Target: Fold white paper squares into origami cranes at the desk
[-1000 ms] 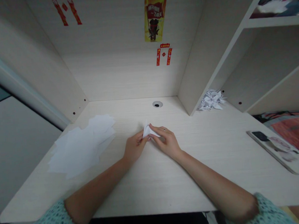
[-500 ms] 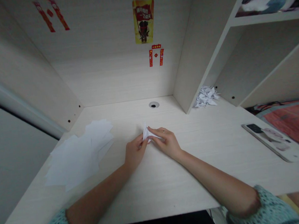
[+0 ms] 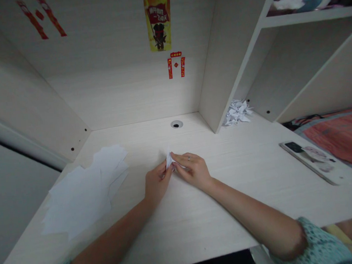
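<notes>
A small folded white paper piece lies on the pale wooden desk, near its middle. My left hand pinches its near edge with closed fingers. My right hand, a ring on one finger, lies over the paper's right side with fingers pressed on it. Most of the paper is hidden under my fingers; only a pointed white tip shows.
A loose spread of white paper sheets lies at the left. A heap of folded white paper figures sits in the shelf corner at back right. A phone lies at the right edge. A cable hole is at the back.
The view has swung to the right, so everything sits further left in frame. Both hands stay on the folded paper with little change in grip.
</notes>
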### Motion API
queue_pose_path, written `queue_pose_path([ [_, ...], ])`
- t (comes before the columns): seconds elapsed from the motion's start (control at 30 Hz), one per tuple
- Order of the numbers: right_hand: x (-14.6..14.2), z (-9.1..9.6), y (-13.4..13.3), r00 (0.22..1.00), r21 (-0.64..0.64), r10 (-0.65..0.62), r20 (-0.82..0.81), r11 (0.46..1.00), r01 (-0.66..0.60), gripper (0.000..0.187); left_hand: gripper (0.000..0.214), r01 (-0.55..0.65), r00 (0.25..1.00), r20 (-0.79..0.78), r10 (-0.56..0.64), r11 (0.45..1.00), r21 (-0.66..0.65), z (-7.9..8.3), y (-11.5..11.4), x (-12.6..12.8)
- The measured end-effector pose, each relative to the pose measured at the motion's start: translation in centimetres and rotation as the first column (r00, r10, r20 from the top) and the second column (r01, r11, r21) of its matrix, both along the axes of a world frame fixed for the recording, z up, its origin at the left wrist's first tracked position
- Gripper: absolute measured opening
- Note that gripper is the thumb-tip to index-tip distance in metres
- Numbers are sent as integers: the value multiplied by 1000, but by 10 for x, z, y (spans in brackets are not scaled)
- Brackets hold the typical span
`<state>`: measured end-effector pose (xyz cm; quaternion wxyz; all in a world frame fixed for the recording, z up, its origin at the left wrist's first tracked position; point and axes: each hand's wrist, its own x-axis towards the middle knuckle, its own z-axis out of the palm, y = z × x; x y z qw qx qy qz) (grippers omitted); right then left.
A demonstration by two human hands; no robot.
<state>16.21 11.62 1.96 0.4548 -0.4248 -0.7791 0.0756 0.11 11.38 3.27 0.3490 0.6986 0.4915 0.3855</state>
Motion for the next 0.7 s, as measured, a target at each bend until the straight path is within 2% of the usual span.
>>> queue_pose_path([
  [0.23,1,2,-1,1000,-5,6,12,1000,-6,38,29,17,1000,-12,-17,1000,0,0,0,0],
  [0.53,-1,3,-1,996,-53,81,-47,995,-84,42,32,7,989,147,1,998,-58,-2,-2,-4],
  [0.7,0,0,1,996,-61,82,-39,995,-84,42,31,2,991,130,6,998,-64,-1,-3,-5],
])
